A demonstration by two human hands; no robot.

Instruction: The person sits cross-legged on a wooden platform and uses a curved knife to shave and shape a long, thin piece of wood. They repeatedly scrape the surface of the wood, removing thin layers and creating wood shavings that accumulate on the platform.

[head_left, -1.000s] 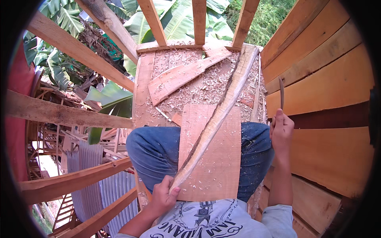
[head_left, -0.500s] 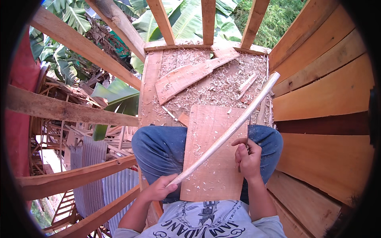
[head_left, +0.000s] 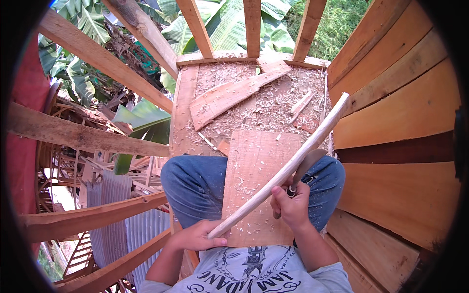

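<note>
A long, pale, slightly curved wooden stick (head_left: 273, 184) slants from lower left to upper right across my lap. Its lower end is gripped in my left hand (head_left: 195, 236), near my shirt. My right hand (head_left: 296, 207) is wrapped round the handle of a knife (head_left: 311, 161) with a broad, dull blade. That blade lies close along the right side of the stick's middle; whether they touch I cannot tell. Under the stick, a flat rectangular board (head_left: 261, 146) rests between my legs, with a few wood shavings on it.
Shavings cover the wooden floor (head_left: 254, 107) ahead, where a long offcut plank (head_left: 234, 95) and a smaller wood scrap (head_left: 303, 102) lie. Slatted rails (head_left: 88, 136) stand at left, with a plank wall (head_left: 395, 190) at right. Banana leaves (head_left: 220, 29) show beyond the far rail.
My right hand has turned and shifted left, bringing the knife's broad blade into view alongside the stick. The stick's far end has moved slightly right, and my left hand slightly right and down.
</note>
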